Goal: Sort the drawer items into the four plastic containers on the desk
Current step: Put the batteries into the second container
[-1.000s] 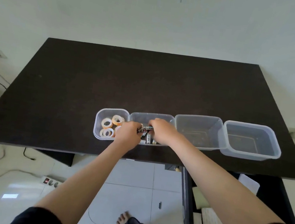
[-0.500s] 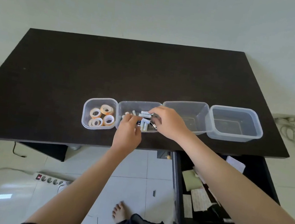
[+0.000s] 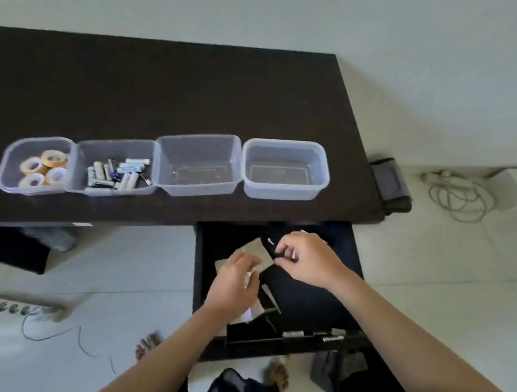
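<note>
Four clear plastic containers stand in a row on the dark desk (image 3: pixel 165 89). The leftmost container (image 3: pixel 4 173) holds tape rolls (image 3: pixel 44 165). The second container (image 3: pixel 85 151) holds several batteries (image 3: pixel 117 171). The third container (image 3: pixel 168 163) and the fourth container (image 3: pixel 320 174) hold nothing. Below the desk's right end the dark drawer (image 3: pixel 308 302) is pulled out, with papers (image 3: pixel 257 250) inside. My left hand (image 3: pixel 232 287) is over the papers with its fingers bent down; whether it grips one is unclear. My right hand (image 3: pixel 309 259) pinches a small dark item (image 3: pixel 281 255) above the drawer.
A power strip (image 3: pixel 15 308) and cables lie on the tiled floor at the left. A coiled white cable (image 3: pixel 460 194) lies on the floor to the right of the desk. A dark box (image 3: pixel 390 184) sits at the desk's right end. My feet and dark clothing are below the drawer.
Both hands have left the battery container and dropped into the open drawer. The view has swung right and down, so the containers now sit at the left.
</note>
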`<state>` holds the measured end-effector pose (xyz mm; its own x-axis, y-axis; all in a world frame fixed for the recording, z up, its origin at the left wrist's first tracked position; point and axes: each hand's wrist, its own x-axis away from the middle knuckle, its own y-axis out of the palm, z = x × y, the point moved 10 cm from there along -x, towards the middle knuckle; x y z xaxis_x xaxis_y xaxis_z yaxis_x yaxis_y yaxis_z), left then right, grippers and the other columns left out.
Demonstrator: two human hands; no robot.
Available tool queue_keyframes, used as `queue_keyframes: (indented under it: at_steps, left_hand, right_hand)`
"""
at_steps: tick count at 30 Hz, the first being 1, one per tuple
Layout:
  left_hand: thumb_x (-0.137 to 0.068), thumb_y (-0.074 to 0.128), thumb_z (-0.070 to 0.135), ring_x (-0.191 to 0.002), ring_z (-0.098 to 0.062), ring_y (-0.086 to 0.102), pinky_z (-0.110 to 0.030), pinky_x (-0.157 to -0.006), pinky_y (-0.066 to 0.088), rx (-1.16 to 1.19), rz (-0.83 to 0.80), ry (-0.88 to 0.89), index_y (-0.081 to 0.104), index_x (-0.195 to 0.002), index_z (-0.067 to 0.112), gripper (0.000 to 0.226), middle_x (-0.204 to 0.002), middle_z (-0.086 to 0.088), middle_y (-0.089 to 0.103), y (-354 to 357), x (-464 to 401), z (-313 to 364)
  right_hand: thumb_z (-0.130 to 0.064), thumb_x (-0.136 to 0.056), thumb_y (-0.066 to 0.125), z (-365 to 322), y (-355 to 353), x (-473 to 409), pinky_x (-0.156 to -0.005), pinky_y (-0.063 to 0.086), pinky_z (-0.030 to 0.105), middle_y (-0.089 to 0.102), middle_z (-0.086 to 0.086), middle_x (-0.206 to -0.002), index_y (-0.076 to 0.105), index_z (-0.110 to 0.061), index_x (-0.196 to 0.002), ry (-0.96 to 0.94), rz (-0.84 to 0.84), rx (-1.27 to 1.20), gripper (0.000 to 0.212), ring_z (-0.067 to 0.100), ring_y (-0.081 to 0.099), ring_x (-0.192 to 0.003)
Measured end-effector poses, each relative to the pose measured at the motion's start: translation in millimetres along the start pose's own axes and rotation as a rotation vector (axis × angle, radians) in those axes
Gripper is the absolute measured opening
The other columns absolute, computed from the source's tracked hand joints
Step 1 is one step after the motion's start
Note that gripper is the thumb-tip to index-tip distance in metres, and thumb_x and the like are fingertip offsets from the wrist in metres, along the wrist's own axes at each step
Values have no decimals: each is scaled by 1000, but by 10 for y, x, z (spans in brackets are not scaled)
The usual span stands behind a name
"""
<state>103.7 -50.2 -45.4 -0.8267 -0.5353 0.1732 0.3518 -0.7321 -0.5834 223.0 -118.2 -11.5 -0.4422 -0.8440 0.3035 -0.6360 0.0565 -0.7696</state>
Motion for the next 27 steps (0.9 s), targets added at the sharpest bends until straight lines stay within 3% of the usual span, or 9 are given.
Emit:
queue_keyframes:
  at_steps: [4, 8, 14, 18, 21, 24, 27]
  left_hand:
    - [-91, 53, 14, -100, -17, 62, -16, -81, 43, -83, -215, -206, 63, -112, 13, 23, -111, -3, 65, 775, 204, -257]
    - [-93, 52, 24, -104, -25, 60, -27, -86, 45, -170, -445, -415, 64, -112, 13, 25, -110, -7, 66, 1209, 404, -558]
    - [-97, 42, 26, -123, -21, 49, -30, -103, 36, -193, -681, -510, 60, -124, 16, 34, -134, -3, 54, 1518, 484, -681]
    - [-98, 40, 25, -134, -21, 39, -28, -109, 28, -206, -722, -512, 50, -135, 15, 39, -145, -5, 44, 1623, 402, -674]
    - [-97, 40, 24, -139, -20, 33, -28, -113, 24, -220, -753, -519, 44, -140, 16, 44, -150, -3, 39, 1705, 373, -688]
    - [-92, 42, 25, -134, -21, 40, -32, -112, 30, -258, -760, -507, 52, -133, 20, 43, -144, -4, 47, 1755, 360, -731]
    - [-88, 45, 19, -125, -24, 49, -32, -106, 38, -221, -661, -528, 57, -126, 16, 40, -134, -7, 55, 1716, 329, -758]
  right_hand:
    - [-27, -83, 68, 859, 428, 343, -71, 53, 29, 63, -11, -80, 67, -24, -95, 133, -251, -2, 12, 7, 60, -74]
    - [-23, -89, 60, 1335, 772, 503, -81, 49, 28, 68, -3, -99, 69, -18, -98, 187, -434, 22, 13, 15, 62, -93]
    - [-24, -93, 49, 1667, 1180, 498, -85, 50, 34, 66, 3, -109, 67, -15, -100, 273, -695, 149, 22, 23, 60, -99]
    - [-21, -92, 46, 1776, 1369, 504, -71, 45, 30, 62, 13, -109, 63, -5, -106, 324, -860, 327, 28, 28, 59, -91]
    - [-15, -87, 44, 1797, 1437, 514, -75, 46, 32, 62, 16, -110, 62, -2, -106, 341, -888, 298, 29, 31, 59, -94]
    - [-11, -82, 44, 1801, 1513, 534, -77, 48, 33, 64, 16, -108, 63, -4, -104, 327, -867, 220, 30, 31, 60, -94]
    - [-9, -78, 48, 1795, 1591, 537, -81, 52, 37, 66, 14, -106, 66, -8, -101, 310, -829, 140, 29, 30, 61, -95]
